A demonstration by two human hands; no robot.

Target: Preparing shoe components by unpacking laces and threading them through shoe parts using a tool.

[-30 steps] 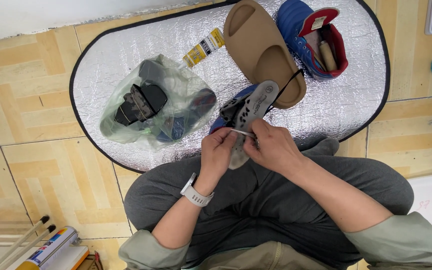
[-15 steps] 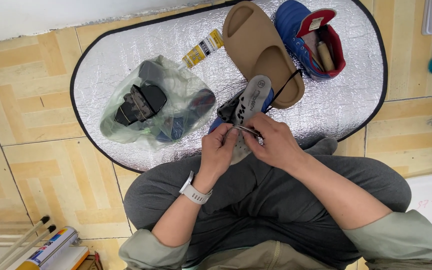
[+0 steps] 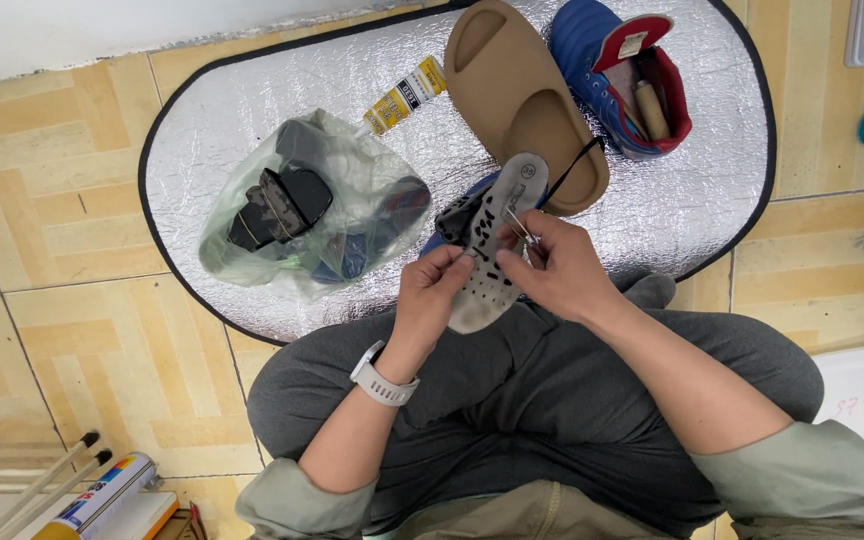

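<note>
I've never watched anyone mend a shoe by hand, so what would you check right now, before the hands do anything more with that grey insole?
1. Insole held firm: ok. The left hand pinches the perforated grey insole from its left edge, over the lap.
2. Thin metal tool gripped: ok. The right hand holds a thin metal tool against the insole; whether it is a needle cannot be told.
3. Thread present: cannot tell, too fine to see.
4. Glue tube within reach: ok, lying on the silver mat.
5. Blue boot nearby: ok, on the mat beside the tan slide sandal.
</note>
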